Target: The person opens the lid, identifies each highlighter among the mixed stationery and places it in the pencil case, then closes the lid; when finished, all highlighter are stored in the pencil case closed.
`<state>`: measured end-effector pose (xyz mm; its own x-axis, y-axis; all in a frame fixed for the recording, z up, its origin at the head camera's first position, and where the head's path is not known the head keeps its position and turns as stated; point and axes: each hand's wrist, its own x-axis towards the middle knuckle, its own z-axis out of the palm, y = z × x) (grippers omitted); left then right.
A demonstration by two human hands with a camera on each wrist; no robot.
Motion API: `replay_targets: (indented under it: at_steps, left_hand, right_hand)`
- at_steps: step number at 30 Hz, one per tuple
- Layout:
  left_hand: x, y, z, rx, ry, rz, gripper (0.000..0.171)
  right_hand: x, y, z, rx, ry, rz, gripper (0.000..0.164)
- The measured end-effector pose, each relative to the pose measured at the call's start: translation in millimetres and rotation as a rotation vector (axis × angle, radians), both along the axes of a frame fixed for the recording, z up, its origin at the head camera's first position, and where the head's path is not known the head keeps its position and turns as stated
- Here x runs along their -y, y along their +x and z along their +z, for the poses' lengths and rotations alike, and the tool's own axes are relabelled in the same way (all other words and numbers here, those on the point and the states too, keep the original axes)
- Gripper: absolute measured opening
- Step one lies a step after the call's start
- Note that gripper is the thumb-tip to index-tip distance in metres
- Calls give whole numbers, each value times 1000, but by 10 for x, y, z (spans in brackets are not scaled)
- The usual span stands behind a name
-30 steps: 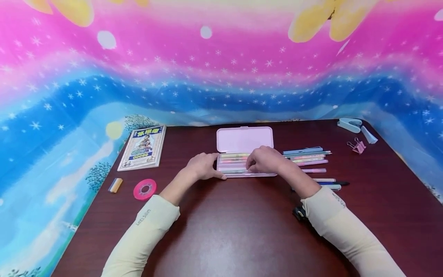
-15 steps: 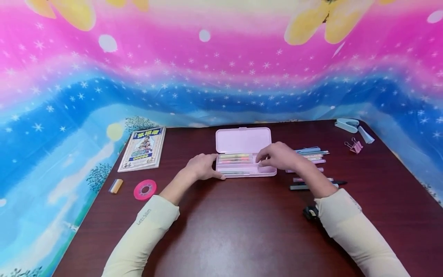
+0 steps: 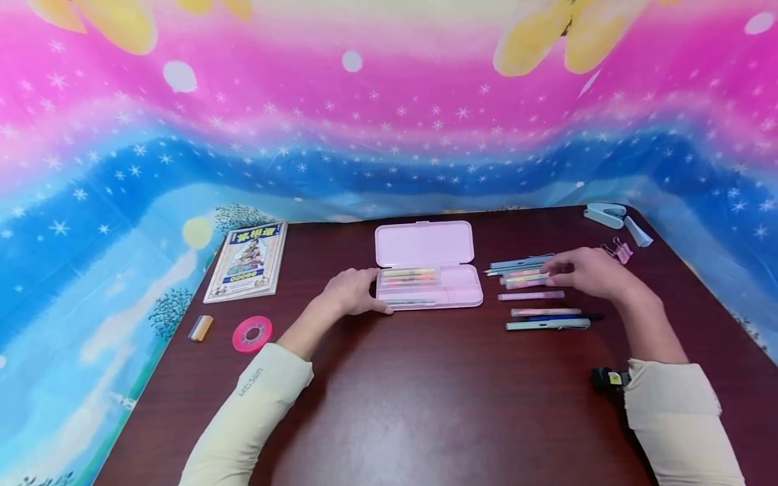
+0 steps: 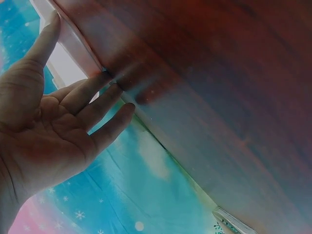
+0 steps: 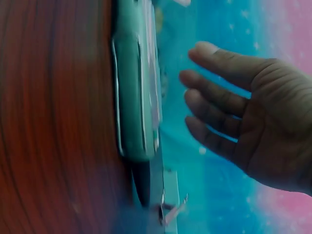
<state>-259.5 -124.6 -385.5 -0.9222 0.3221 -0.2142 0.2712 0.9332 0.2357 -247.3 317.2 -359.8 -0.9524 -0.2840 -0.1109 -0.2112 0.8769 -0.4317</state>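
A pale pink pencil case (image 3: 464, 285) stands with its lid raised; yellow and pink highlighters (image 3: 410, 274) lie in its back left compartment and a slim pen in front. My left hand (image 3: 349, 291) touches the case's left end, thumb at the front edge, fingers near the back corner. In the left wrist view its fingers are extended and spread beside the case (image 4: 73, 44). My right hand (image 3: 589, 271) is over the right ends of several pastel highlighters (image 3: 525, 278). The right wrist view shows its fingers (image 5: 214, 92) apart with nothing between them, beyond a green pen (image 5: 131, 97).
Nearer pens include a pink one (image 3: 531, 295) and a pale green one (image 3: 547, 325); a blue pen (image 3: 513, 262) lies behind. A stapler (image 3: 606, 215) and pink binder clip (image 3: 621, 250) are back right. Left are a book (image 3: 248, 262), pink tape roll (image 3: 241, 335) and eraser (image 3: 200, 328).
My right hand has left the inside of the pencil case and moved right to the pens on the table. My left hand stays at the case's left end.
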Motion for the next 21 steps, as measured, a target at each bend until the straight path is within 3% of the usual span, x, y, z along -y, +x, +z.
replay_targets:
  at_steps: [7, 12, 21]
  left_hand:
    - [8, -17, -12, -5, 5, -6, 86]
    - [11, -19, -2, 0, -10, -6, 86]
    - [-7, -7, 11, 4, -7, -5, 87]
  right_hand:
    - [-186, 39, -91, 82, 0, -6, 26]
    - [-173, 39, -185, 100, 19, 29, 16]
    - [-191, 13, -195, 119, 59, 42, 8]
